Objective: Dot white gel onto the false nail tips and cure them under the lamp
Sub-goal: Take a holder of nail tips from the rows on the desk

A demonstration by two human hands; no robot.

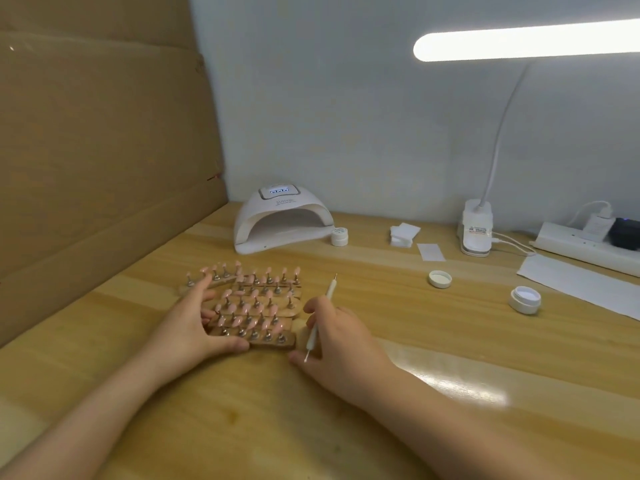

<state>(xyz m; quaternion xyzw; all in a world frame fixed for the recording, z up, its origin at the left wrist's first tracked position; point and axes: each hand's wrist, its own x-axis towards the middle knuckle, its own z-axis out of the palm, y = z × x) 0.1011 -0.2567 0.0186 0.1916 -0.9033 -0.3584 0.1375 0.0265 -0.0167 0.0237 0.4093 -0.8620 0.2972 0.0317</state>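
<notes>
The fingers [207,284] of the left hand [194,320] are spread and quite straight, and they lie against the left side of the group of nail stands [249,306] in the lower middle of the frame; the thumb touches the front edge of the nearest stand. I see no closed grip here, the hand only frames the group. The right hand [339,341] is just to the right of the stands, and its fingers are curled around a thin white dotting pen [320,315]. The pen stands tilted, with one metal point up and away from me and the other point down near the thumb.

The pink nail tips [239,310] sit on small metal holders, in several rows on wooden strips, and the strips lie close together on the wooden table [450,393].

Behind the stands, in the middle of the frame, I see the white curing lamp [282,220] with its opening toward me and a lit display on top. A small closed white jar [339,236] stands just beside its right foot. At the right of the frame an open jar [524,299] with white gel stands on the table, and its lid [440,279] lies apart from it, to the left. Farther back are some white pads [403,234], the base of a desk light [477,232], a power strip [585,244] and a white sheet of paper [581,284]. A cardboard wall [97,133] fills the upper left of the frame.
</notes>
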